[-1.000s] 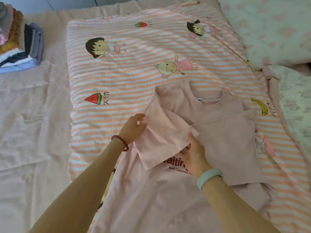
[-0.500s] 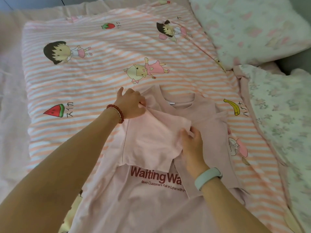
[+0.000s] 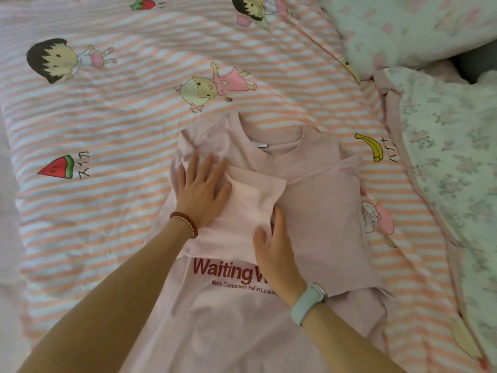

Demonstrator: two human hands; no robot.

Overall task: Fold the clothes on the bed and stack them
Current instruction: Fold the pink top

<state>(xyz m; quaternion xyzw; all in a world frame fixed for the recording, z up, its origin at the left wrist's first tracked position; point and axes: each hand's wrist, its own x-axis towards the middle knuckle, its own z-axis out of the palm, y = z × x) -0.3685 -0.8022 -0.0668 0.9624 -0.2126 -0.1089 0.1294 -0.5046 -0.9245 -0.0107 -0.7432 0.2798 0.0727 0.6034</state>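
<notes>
Head view: pale pink cotton t-shirt (image 3: 317, 211) lies flat on the pink-and-white striped cartoon-print quilt (image 3: 121, 125), red print reads "Waiting W…", under it "Make Customers Fall in Love w…", rest hidden by the wrist. Both sleeves folded inward over the chest. Left hand (image 3: 200, 191) pressing flat, fingers spread; right hand (image 3: 274, 251) flat on the sleeve edge, gripping nothing

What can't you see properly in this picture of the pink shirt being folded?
Head view, the only one:
- The red words on the pink shirt: the end is covered by the right hand.
- The shirt's bottom hem: cut off by the lower edge.
- The left sleeve's underside: hidden under the left hand and the fold.
- The neck label: too small to read.
</notes>
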